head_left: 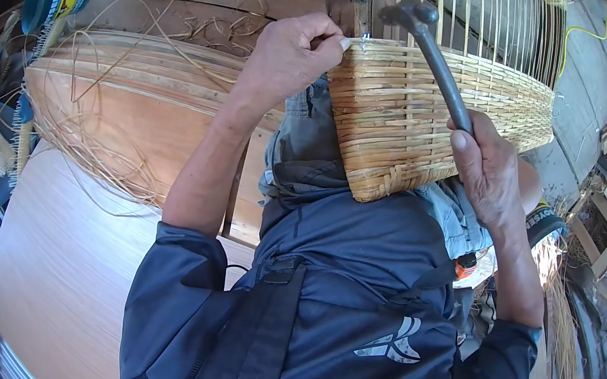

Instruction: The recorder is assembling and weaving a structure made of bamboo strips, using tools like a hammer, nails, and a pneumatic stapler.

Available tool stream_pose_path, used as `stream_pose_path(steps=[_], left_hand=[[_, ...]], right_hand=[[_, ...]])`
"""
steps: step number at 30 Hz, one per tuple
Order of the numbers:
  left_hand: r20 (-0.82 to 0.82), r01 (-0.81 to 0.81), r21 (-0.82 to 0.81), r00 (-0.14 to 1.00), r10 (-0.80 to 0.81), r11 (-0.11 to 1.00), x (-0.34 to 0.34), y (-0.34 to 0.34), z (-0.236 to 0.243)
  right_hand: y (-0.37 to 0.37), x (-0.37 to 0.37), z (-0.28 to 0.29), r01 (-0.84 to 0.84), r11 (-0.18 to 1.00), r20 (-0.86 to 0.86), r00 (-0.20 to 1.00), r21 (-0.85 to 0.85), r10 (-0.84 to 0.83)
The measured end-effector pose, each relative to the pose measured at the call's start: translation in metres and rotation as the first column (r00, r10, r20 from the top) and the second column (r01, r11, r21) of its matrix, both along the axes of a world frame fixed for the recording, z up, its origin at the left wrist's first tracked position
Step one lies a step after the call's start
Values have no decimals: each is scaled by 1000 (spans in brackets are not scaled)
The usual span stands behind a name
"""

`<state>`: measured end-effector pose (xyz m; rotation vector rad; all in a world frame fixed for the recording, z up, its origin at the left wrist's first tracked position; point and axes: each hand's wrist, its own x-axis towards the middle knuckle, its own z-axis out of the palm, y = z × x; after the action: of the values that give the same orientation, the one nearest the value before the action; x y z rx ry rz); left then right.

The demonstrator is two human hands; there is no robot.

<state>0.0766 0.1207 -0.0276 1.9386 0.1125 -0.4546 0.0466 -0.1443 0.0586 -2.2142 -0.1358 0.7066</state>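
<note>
Basket [404, 126] rim pinched by left hand [286, 57] fingers; right hand [485, 175] clenches hammer [433, 49] (dark).

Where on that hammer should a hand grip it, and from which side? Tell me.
Grip the hammer low on its dark handle, near the end, where the right hand already wraps it. Come from the right, away from the woven basket: the handle slants down and right from the head at the basket's rim, and the left hand pinches something small beside the head.
</note>
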Motion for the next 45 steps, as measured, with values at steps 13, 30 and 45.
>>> stream_pose_path(steps=[13,30,45], left_hand=[[19,20,3,1000,-20,1000,2,0,5],[-1,52,7,999,-52,999,4,1,6],[-185,68,-110,979,-88,992,-5,48,-22]], right_hand=[[-3,-3,-6,8,1000,-7,1000,19,-8],[-14,-12,-35,-105,994,202,974,24,98],[-7,-3,-42,-43,996,-35,999,-76,40]])
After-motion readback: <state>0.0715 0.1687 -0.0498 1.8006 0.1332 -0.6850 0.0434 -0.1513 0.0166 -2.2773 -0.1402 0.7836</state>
